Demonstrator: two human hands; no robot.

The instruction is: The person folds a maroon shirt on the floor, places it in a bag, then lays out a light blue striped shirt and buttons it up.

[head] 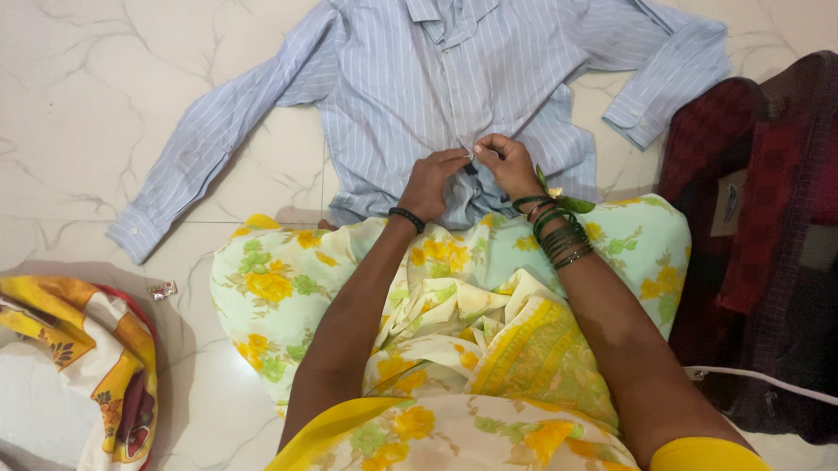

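Observation:
A light blue striped shirt (417, 75) lies spread flat on the white marble floor (87, 80), collar away from me, sleeves out to both sides. My left hand (434, 181), with a black band at the wrist, pinches the shirt's front placket near the hem. My right hand (507, 164), wearing several green bangles, grips the same placket edge right beside it. Both hands touch at the shirt's lower front. My lap is covered by yellow floral cloth (435, 302).
A dark red and black bag (777, 232) stands at the right, with a white cord (780, 383) running past it. A yellow patterned cloth bundle (65, 371) sits at lower left. A small shiny wrapper (162, 290) lies on the floor.

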